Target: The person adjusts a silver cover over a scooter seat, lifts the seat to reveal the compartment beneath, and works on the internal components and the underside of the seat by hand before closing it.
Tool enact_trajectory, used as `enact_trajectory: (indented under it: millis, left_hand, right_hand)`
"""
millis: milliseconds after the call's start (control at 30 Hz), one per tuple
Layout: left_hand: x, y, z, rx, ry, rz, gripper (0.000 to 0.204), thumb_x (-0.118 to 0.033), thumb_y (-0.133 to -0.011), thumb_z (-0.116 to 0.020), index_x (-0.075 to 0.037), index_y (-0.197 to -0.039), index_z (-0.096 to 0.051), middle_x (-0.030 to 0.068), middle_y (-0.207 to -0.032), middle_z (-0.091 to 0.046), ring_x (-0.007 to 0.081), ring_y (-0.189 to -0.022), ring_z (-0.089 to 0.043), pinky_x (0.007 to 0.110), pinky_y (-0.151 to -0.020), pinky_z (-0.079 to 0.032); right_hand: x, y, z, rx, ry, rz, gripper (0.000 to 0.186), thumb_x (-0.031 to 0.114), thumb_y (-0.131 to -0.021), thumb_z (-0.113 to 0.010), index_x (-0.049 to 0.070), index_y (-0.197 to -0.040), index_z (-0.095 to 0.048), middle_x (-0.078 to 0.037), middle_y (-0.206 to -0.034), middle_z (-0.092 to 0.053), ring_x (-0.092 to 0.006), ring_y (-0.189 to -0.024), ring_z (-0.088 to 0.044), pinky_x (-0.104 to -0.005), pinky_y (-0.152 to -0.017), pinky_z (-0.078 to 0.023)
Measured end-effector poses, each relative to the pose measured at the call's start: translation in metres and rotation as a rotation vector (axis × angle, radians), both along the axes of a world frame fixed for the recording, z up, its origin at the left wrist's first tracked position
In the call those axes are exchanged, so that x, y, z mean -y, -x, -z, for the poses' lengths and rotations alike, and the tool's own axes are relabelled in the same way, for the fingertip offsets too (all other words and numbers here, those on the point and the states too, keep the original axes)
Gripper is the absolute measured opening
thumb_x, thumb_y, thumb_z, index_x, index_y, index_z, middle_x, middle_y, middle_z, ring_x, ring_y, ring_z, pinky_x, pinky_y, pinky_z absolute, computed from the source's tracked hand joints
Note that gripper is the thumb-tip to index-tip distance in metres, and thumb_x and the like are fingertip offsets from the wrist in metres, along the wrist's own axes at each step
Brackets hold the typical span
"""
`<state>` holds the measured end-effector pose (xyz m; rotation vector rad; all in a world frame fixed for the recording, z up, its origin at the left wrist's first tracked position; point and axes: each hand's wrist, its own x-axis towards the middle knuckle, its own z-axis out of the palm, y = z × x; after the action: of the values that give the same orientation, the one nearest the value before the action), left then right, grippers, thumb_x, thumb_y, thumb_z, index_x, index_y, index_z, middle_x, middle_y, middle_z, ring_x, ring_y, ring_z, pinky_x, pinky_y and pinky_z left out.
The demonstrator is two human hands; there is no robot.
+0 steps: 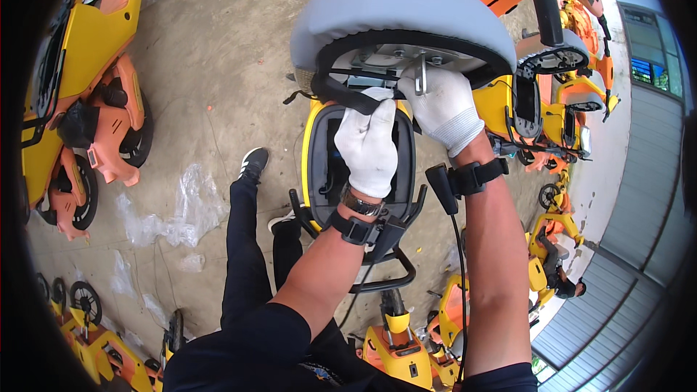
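Observation:
A grey padded scooter seat [396, 7] is tipped up, its black underside facing me. My left hand [369, 147], in a white glove, reaches to the seat's lower edge and pinches a black strap or rim there. My right hand [443, 105], also gloved in white, grips the seat's underside beside a metal latch hook [420, 76]. Below both hands lies the open black storage compartment [323, 167] of a yellow scooter. Black wrist bands sit on both forearms, and a cable hangs from the right one.
Yellow and orange scooters stand at the left [80, 87], at the right [559, 94] and along the bottom [396, 348]. Clear plastic wrap [181, 207] lies on the concrete floor. My dark trouser leg and a black shoe [253, 163] stand beside the scooter. A grey shutter wall [639, 203] runs along the right.

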<state>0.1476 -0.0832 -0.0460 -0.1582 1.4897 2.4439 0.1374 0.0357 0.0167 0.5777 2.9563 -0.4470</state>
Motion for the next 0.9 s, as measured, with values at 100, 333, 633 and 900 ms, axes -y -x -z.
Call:
enact_trajectory:
  millis: [100, 333, 633, 900]
  left_hand:
    - [0.006, 0.033, 0.013, -0.816, 0.228, -0.029, 0.019, 0.008, -0.078, -0.061, 0.003, -0.096, -0.064, 0.0133, -0.096, -0.066, 0.0257, -0.091, -0.063, 0.034, -0.082, -0.049]
    - [0.023, 0.073, 0.004, -0.937, 0.036, 0.43, 0.021, 0.007, -0.073, -0.06, 0.002, -0.093, -0.065, 0.0145, -0.093, -0.066, 0.0278, -0.085, -0.064, 0.034, -0.077, -0.051]
    - [0.029, 0.096, -0.006, -0.141, -0.226, 0.936, 0.008, 0.003, -0.086, -0.059, 0.007, -0.091, -0.064, 0.017, -0.093, -0.066, 0.0209, -0.077, -0.065, 0.03, -0.07, -0.056]
    - [0.018, 0.112, -0.004, -1.247, 0.095, 0.838, 0.016, 0.003, -0.072, -0.057, -0.001, -0.086, -0.065, 0.0137, -0.079, -0.063, 0.028, -0.062, -0.06, 0.036, -0.058, -0.049]
  right_hand:
    - [-0.003, 0.001, -0.006, 0.031, 0.049, -0.024, 0.018, 0.021, -0.085, -0.063, 0.005, -0.083, -0.069, -0.018, -0.075, -0.064, -0.0378, -0.072, -0.063, -0.0386, -0.062, -0.05]
    - [-0.001, -0.006, -0.002, -0.029, -0.053, -0.084, 0.011, 0.016, -0.079, -0.054, 0.011, -0.082, -0.064, -0.015, -0.074, -0.064, -0.0366, -0.074, -0.063, -0.0462, -0.066, -0.051]
    - [-0.004, -0.026, 0.003, -0.253, 0.05, -0.207, 0.006, 0.009, -0.078, -0.057, 0.006, -0.083, -0.055, -0.015, -0.064, -0.059, -0.0363, -0.066, -0.062, -0.0461, -0.059, -0.048]
    - [-0.022, -0.027, -0.012, -0.122, -0.142, -0.438, 0.01, 0.008, -0.076, -0.059, 0.007, -0.084, -0.053, -0.011, -0.061, -0.058, -0.0313, -0.06, -0.063, -0.0408, -0.051, -0.049]
